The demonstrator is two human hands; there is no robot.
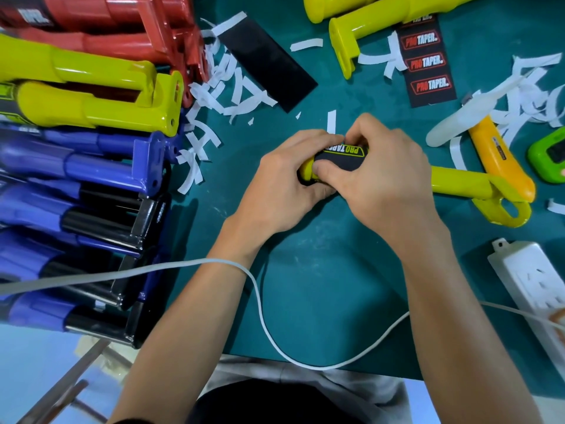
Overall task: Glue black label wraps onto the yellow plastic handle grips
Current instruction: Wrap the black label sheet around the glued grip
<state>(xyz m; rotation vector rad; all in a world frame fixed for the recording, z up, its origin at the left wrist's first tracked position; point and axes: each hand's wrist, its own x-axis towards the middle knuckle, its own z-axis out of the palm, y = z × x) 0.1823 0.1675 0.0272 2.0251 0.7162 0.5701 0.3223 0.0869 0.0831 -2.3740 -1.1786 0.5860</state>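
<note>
A yellow handle grip (458, 183) lies across the green mat (321, 270) at the centre, its bracket end pointing right. A black label wrap (342, 157) with yellow "PRO TAPER" lettering sits around its left part. My left hand (284, 185) grips the left end of the handle from below and behind. My right hand (385, 179) curls over the wrapped part, thumb and fingertips pressing the label onto the plastic. The middle of the handle is hidden under my right hand.
Stacked red, yellow and blue handles (85, 133) fill the left side. White backing strips (223, 84), a black sheet (269, 59) and a red-lettered label strip (428, 62) lie behind. An orange utility knife (501, 160), a green device (550, 154), a power strip (532, 280) and a white cable (260, 301) are nearby.
</note>
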